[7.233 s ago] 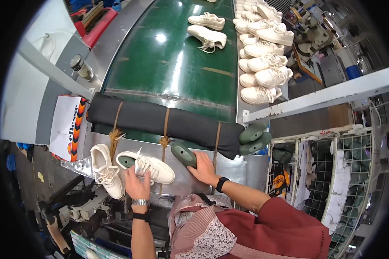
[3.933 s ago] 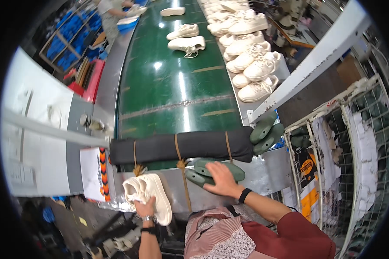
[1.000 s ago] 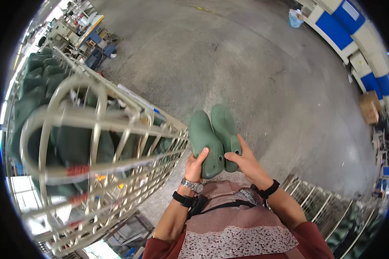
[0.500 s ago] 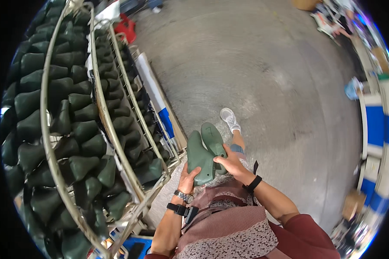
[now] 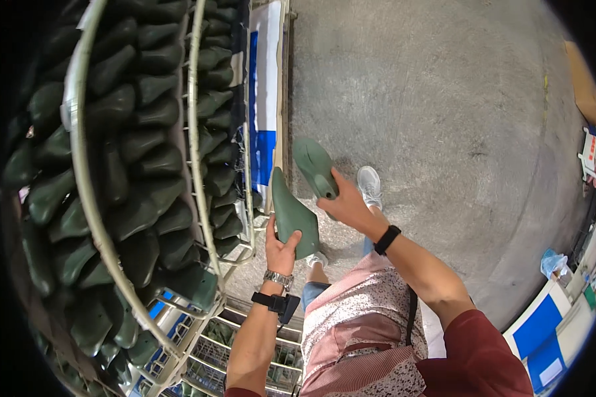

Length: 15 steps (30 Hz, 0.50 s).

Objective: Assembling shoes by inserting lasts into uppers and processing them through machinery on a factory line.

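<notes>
My left hand (image 5: pixel 281 248) grips one green shoe last (image 5: pixel 290 210) by its lower end, toe pointing up toward the rack. My right hand (image 5: pixel 347 204) holds a second green shoe last (image 5: pixel 314 165) a little higher and to the right; the two lasts are apart. Both are held in front of my chest, close to a tall wire rack (image 5: pixel 198 132) on my left, whose shelves are packed with several dark green lasts (image 5: pixel 132 159). I wear a watch and a black band on the left wrist, a black band on the right.
Grey concrete floor (image 5: pixel 444 119) spreads to the right. My white shoe (image 5: pixel 369 185) shows below the hands. A blue and white panel (image 5: pixel 265 99) stands beside the rack. More wire shelving (image 5: pixel 245 351) lies at the bottom. Blue and white bins (image 5: pixel 543 331) sit at lower right.
I turned from the conveyor with white shoes to the rack of lasts. In the last second the two lasts, held side by side, have been separated, one in each hand.
</notes>
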Available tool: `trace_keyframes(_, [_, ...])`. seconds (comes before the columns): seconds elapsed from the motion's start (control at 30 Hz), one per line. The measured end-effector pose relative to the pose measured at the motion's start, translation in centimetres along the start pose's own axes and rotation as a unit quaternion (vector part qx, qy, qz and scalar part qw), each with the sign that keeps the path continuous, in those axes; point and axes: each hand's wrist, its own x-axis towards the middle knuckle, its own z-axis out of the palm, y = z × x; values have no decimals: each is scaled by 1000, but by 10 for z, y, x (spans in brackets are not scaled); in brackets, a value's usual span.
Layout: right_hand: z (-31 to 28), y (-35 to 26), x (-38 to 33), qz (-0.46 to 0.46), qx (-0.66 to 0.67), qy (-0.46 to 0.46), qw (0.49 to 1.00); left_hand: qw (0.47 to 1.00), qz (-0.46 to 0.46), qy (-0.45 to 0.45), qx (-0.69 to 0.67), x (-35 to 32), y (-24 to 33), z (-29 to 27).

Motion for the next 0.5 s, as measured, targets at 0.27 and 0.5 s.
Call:
trace_keyframes(0.27, [-1, 8, 86, 4, -63, -33, 997, 994, -22, 90, -56, 75, -40, 28])
trace_keyframes(0.5, [61, 25, 131, -92, -132, -90, 983, 977, 30, 198, -68, 136, -98, 8])
